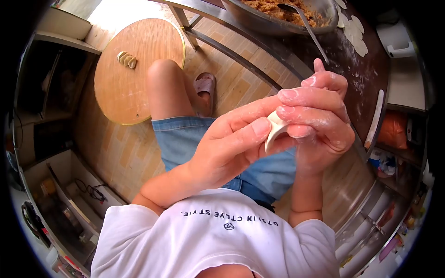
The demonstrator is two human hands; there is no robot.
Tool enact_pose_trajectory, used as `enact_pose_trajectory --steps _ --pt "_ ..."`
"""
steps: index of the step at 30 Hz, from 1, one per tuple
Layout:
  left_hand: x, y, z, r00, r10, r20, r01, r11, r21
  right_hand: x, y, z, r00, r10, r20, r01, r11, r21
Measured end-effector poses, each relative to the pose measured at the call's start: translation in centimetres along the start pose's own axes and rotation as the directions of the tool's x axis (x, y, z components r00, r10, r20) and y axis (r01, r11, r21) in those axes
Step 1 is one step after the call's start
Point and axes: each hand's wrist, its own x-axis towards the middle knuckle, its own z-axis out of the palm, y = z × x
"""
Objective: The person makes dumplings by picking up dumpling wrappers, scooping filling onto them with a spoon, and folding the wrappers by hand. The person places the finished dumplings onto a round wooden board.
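A small folded piece of white dough (275, 131) is held between both hands in front of my chest. My left hand (236, 136) pinches its near edge with the thumb, the other fingers behind it. Flour-dusted, my right hand (322, 113) curls its fingers over the dough from the other side. Beyond the hands stands a metal bowl (278, 28) of orange-brown filling (296, 16), a spoon (308, 28) resting in it. Flat dough wrappers (356, 34) lie on the dark floured table (366, 76) to the right of the bowl.
Several shaped dumplings (126, 60) sit on a round wooden board (139, 92) at the left. A rolling pin (374, 119) lies along the table's right edge. Open shelves with an orange bag (394, 129) are at the right, and a dark cabinet (60, 78) at the left.
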Motion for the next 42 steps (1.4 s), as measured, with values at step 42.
enact_pose_trajectory --steps 42 --pt "0.7 -2.1 0.4 0.997 0.065 -0.046 -0.075 0.962 -0.261 -3.1 1.0 -0.1 0.936 0.089 -0.340 -0.107 0.994 -0.036"
